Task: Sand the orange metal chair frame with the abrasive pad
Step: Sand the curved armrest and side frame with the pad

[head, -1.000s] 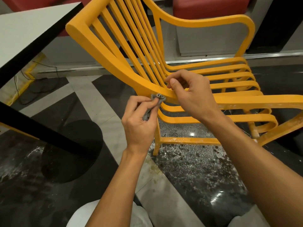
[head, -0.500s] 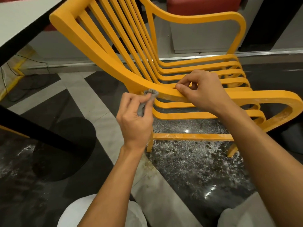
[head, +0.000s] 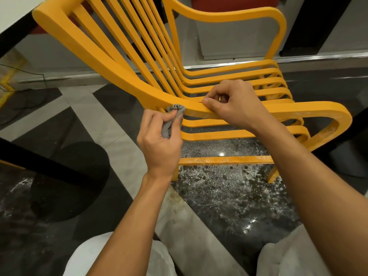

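Observation:
The orange metal chair frame (head: 103, 62) with its long slats fills the upper middle of the head view. My left hand (head: 159, 144) grips a small grey abrasive pad (head: 175, 111) and holds its top against the near side rail where the back bends into the seat. My right hand (head: 237, 104) grips the same rail just to the right of the pad, thumb on the near face and fingers curled over the top. Pale scuffed patches show on the rail's right end and front leg.
A white table with a black edge (head: 12, 36) juts in at the upper left, its dark round base (head: 79, 176) on the floor. The floor below the chair is dark speckled stone (head: 229, 196) with pale tile bands. My knees are at the bottom.
The pad in my left hand has stayed on the rail's bend while shifting slightly. My right hand has slid a little to the right along the rail. The view has come closer to the chair.

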Demonstrator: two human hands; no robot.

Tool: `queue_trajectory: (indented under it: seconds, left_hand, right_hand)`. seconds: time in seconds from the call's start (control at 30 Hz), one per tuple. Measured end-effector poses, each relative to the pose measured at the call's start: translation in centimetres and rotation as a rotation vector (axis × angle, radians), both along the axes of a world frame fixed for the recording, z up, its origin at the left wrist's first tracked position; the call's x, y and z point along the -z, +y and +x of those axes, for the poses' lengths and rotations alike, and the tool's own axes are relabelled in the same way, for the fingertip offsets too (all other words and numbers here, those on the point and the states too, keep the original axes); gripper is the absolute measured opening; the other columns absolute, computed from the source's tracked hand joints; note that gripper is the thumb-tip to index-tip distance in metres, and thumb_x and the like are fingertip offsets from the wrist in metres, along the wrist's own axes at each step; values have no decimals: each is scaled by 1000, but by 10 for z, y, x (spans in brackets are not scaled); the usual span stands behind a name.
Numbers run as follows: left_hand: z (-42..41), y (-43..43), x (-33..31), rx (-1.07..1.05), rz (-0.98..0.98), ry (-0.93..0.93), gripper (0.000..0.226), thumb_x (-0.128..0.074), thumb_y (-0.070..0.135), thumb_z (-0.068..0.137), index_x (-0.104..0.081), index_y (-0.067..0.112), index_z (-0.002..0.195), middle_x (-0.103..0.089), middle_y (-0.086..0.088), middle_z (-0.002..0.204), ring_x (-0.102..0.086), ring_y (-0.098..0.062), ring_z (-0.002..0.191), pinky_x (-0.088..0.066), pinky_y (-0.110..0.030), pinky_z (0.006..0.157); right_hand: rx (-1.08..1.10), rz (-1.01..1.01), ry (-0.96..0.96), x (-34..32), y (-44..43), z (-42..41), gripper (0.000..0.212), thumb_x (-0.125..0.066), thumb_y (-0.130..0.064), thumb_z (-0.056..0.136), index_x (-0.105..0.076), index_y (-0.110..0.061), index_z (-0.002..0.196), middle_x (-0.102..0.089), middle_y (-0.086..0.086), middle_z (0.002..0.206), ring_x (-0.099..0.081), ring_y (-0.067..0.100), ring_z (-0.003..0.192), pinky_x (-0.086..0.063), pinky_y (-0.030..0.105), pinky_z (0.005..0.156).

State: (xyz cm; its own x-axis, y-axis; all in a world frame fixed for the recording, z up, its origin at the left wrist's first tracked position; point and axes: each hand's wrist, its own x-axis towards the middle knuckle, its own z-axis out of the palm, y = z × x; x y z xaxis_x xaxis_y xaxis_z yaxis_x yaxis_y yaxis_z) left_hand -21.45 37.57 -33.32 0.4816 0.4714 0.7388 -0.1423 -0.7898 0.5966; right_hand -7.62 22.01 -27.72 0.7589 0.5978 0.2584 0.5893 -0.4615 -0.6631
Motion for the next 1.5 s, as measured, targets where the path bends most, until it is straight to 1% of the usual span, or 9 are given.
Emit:
queue_trajectory:
  seconds: [0.17,0.37,0.53,0.67,0.77,0.93,1.1,1.3,1.5]
  left_hand:
    - [6,-9,5,75,51,52,12,-84,6,92,-76,-2,91,-66,-11,90,-65,-18,83,-55,-25,75]
    - [-1,2,-2,-26,15,-5,12,-82,6,92,-74,-4,93,-66,-13,94,-65,-11,88,-53,-17,80]
    - [3,-3,3,20,66,51,12,-81,6,94,-73,-4,92,-65,-12,92,-65,-19,85,-56,-26,75]
    - [-1,9,-2,-5,65,35,15,-80,7,95,-71,-4,94,-65,-15,95,-65,-19,88,-54,-21,79]
    - [2,3,0,3,54,28,14,-79,6,95,-70,-4,94,-63,-16,96,-65,-22,88,-56,-26,78]
    - [8,-13,10,90,113,107,11,-78,4,95,-70,-4,93,-62,-13,94,-61,-20,86,-55,-32,74]
    - [5,-8,3,0,39,30,14,-80,7,95,-70,-4,93,-63,-13,94,-65,-21,87,-56,-24,77]
    - [13,-26,10,105,115,107,12,-79,4,94,-71,-3,92,-62,-13,92,-60,-18,84,-52,-26,73]
    - [6,-16,10,19,37,65,13,-80,4,94,-70,-3,92,-62,-13,95,-64,-21,85,-57,-34,72]
  right_hand:
    - [1,2,-22,2,2,1,12,-70,-33,98,-79,-25,97,-63,-10,87,-50,4,75,-36,21,67]
    - [-10,7,-1,2,-1,3,14,-69,-33,98,-79,-24,98,-61,-14,84,-49,2,76,-35,19,68]
    - [-6,16,-14,4,0,4,14,-70,-33,98,-80,-23,96,-62,-14,82,-49,1,74,-35,21,70]
    - [-14,14,-16,4,1,3,14,-69,-33,98,-80,-23,96,-61,-14,81,-50,3,74,-35,21,69]
    - [-12,12,-20,4,1,3,14,-69,-33,98,-80,-23,96,-62,-14,81,-50,2,73,-35,19,67]
    - [-4,14,-43,4,2,2,18,-69,-33,98,-81,-20,97,-66,-6,84,-50,5,72,-36,23,67]
    - [-14,18,-34,2,0,1,18,-68,-32,99,-81,-20,97,-69,-3,85,-50,4,71,-38,21,67]
    - [-2,19,-47,3,1,0,19,-68,-32,98,-80,-18,94,-67,-4,81,-49,4,68,-38,20,64]
    - [6,18,-34,3,-1,0,17,-69,-32,98,-80,-20,97,-65,-6,83,-50,4,71,-38,20,66]
